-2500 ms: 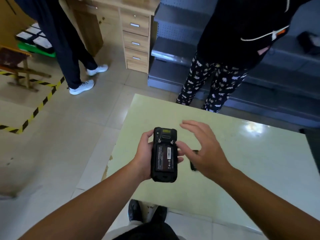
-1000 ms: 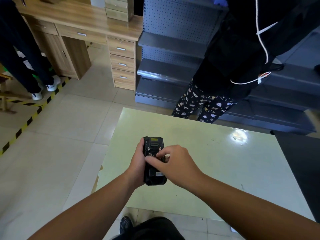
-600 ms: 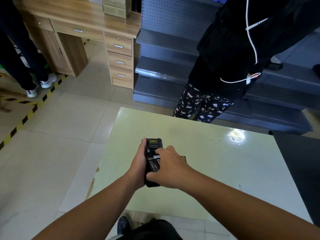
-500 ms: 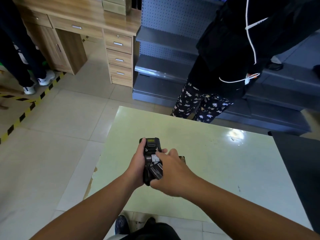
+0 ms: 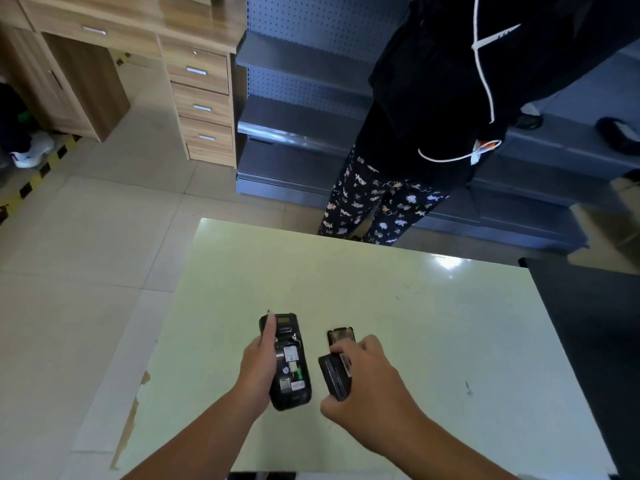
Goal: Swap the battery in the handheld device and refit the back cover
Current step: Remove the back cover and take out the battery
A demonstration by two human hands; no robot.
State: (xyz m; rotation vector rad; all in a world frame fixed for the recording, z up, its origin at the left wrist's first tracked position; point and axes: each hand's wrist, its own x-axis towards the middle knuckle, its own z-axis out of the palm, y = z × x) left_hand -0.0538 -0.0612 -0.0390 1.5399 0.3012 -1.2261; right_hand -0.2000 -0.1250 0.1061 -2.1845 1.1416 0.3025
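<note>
Now left hand (image 5: 258, 368) grips open device (image 5: 290, 362); right hand (image 5: 367, 386) holds battery (image 5: 334, 375) just beside, apart.

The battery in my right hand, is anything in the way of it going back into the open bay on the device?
Nothing visible blocks it. The battery sits in the right hand, beside the device held by the left hand. The bay faces up, uncovered; the back cover lies on the table behind the battery.
</note>
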